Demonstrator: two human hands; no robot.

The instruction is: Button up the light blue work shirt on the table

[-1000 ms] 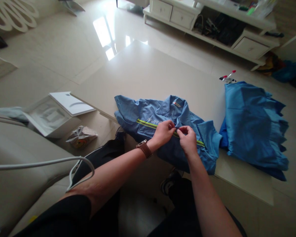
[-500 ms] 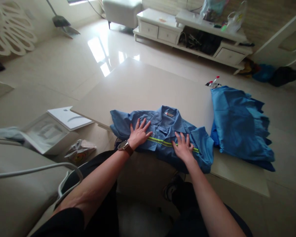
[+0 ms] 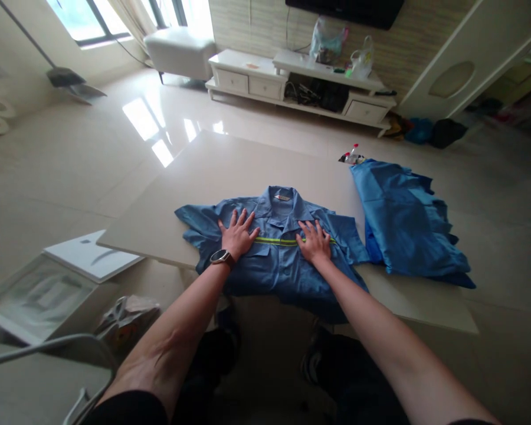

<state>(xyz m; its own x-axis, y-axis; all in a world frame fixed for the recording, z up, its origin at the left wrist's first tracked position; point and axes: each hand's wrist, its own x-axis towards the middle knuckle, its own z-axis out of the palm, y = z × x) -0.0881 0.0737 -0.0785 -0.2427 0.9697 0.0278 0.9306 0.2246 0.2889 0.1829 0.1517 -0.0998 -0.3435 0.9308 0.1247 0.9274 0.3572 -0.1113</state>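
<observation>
A blue work shirt (image 3: 274,260) with a yellow-green reflective stripe lies front up on the low beige table (image 3: 230,171), its hem hanging over the near edge. My left hand (image 3: 236,234), with a watch on the wrist, rests flat on the shirt's left chest, fingers spread. On the right chest lies my right hand (image 3: 313,241), also flat with the fingers apart. Neither hand holds anything.
A stack of folded blue garments (image 3: 402,221) lies at the table's right end, with a small red-tipped object (image 3: 351,156) behind it. An open white box (image 3: 48,289) and a bag (image 3: 124,316) sit on the floor at left. A white TV cabinet (image 3: 301,82) stands beyond.
One second ago both hands pinched the shirt's front at the stripe. They have let go and spread flat on the shirt, moving apart. The camera has tilted up.
</observation>
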